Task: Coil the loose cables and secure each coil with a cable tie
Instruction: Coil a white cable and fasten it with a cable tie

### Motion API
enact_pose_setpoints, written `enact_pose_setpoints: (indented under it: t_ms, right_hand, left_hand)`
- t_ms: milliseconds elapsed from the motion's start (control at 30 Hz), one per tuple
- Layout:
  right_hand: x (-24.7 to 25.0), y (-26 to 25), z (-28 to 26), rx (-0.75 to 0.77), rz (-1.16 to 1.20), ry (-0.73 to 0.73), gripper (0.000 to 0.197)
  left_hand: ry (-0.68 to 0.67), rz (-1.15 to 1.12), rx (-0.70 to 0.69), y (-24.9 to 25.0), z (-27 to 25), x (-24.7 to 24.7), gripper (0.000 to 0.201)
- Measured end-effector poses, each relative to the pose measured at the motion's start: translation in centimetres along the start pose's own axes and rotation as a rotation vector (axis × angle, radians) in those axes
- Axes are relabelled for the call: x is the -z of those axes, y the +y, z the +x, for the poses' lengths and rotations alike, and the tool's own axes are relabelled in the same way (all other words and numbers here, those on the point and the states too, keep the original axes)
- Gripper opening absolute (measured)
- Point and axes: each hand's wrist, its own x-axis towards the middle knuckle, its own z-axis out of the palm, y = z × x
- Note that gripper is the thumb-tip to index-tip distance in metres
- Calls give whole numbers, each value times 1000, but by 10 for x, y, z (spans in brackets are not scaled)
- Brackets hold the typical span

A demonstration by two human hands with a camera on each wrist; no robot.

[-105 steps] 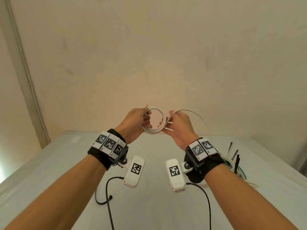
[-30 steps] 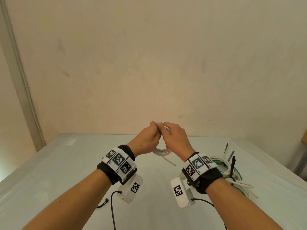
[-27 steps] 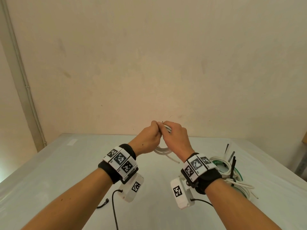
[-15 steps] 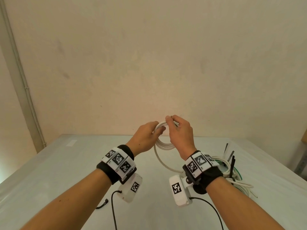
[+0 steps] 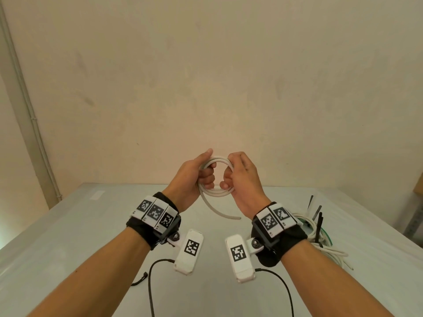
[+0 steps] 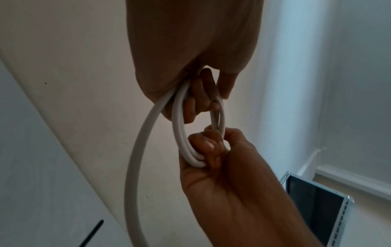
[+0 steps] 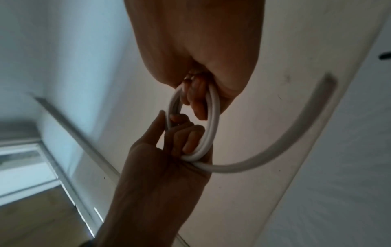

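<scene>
Both hands hold a white cable coil [image 5: 216, 177] in the air above the surface [image 5: 68, 236]. The left hand [image 5: 191, 179] curls its fingers round the coil's left side, thumb on top; the right hand [image 5: 243, 179] grips the right side. A loose cable end [image 5: 219, 212] hangs below the coil. More cables [image 5: 320, 239] and black cable ties [image 5: 317, 216] lie on the surface, right of the right wrist.

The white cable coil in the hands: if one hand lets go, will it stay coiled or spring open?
The white cable coil looks springy: its free tail keeps a curved arc instead of drooping. Both the left hand and right hand grip it, so it would probably loosen if released. It seems light.
</scene>
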Motion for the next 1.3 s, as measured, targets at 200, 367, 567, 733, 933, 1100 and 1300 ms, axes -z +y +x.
enact_pose_setpoints:
  t_ms: [200, 367, 567, 733, 933, 1100, 1300]
  right_hand:
    - [3, -11, 6, -90, -338, -77, 31]
    - [3, -16, 3, 43, -867, -126, 58]
    - [-7, -4, -1, -25, -806, -277, 55]
    - [-9, 9, 1, -111, -472, -298, 50]
    - [-10, 18, 1, -50, -392, -103, 47]
    - [-4, 9, -3, -211, -298, -240, 43]
    - [-14, -13, -1, -257, -285, -207, 47]
  left_hand:
    - [24, 389, 17, 11, -4, 1, 37]
    - [25, 588, 92, 19, -4, 3, 39]
    - [130, 531, 153, 15, -3, 2, 38]
    - [248, 350, 106, 5, -5, 9, 39]
    - [248, -67, 134, -10, -5, 11, 44]
    - [362, 208, 26, 1, -2, 11, 36]
    - [262, 448, -82, 0, -4, 4, 35]
